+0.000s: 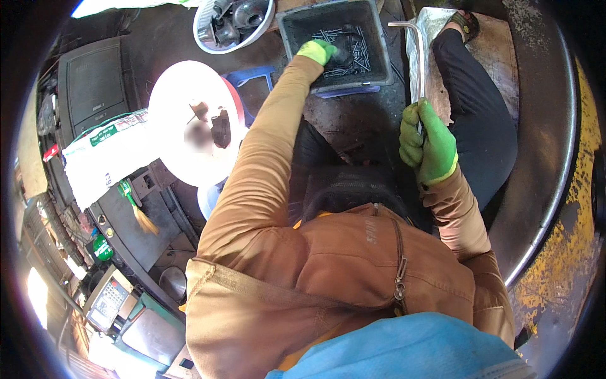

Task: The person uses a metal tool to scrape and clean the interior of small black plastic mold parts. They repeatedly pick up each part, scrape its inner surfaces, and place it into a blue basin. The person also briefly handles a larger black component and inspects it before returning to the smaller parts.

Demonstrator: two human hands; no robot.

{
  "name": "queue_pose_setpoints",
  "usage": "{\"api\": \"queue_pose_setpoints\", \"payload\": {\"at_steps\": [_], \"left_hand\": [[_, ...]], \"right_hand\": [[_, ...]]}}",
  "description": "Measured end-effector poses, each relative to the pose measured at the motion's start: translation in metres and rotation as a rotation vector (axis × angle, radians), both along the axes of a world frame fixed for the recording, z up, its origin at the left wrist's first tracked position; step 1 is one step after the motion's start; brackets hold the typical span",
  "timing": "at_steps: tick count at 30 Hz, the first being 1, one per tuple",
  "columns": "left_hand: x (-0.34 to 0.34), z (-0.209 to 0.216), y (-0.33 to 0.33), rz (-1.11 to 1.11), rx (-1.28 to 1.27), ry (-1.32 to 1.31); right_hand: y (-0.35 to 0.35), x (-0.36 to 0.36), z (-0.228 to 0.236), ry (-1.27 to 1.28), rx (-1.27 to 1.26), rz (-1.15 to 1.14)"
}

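Observation:
In my right hand point(429, 142), gloved in green, is a bent metal rod point(420, 69). The fist wraps its lower end, and the long part rises away from me to a short arm bent to the left. My left hand point(319, 52), also in a green glove, reaches over the left side of a dark grey bin point(382, 60). Its fingers look drawn together near the loose metal pins point(360, 54) inside. Whatever they may hold is too small to make out.
Left of the bin stands a white basket point(201, 39) of dark metal parts. A round white tub point(170, 95) with a few dark pieces sits by my left forearm. A blue plastic stool point(252, 77) is behind it. Along the right runs a dark curved metal edge point(536, 189).

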State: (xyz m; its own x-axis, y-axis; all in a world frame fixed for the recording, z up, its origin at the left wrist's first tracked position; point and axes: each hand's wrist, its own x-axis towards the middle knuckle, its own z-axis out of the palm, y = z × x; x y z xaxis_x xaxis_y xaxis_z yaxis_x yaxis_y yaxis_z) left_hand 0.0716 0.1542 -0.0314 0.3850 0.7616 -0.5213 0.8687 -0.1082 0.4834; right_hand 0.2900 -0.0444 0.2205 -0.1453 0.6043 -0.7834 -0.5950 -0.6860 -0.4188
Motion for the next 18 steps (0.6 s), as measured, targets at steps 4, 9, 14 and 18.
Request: {"api": "queue_pose_setpoints", "payload": {"at_steps": [4,9,14,18], "left_hand": [[-0.027,0.065,-0.015,0.609,-0.313,-0.517],[-0.066,0.098,-0.069,0.896,-0.372,-0.797],[-0.093,0.077,-0.118,1.099,-0.373,-0.738],[-0.095,0.056,-0.121,0.895,-0.13,-0.398]], "right_hand": [[0.0,0.0,-0.005,-0.004,0.081,0.034],[-0.004,-0.013,-0.034,-0.053,0.116,0.137],[-0.006,-0.059,-0.091,-0.588,0.344,0.46],[-0.001,-0.078,-0.13,-1.107,0.491,0.971]]}}
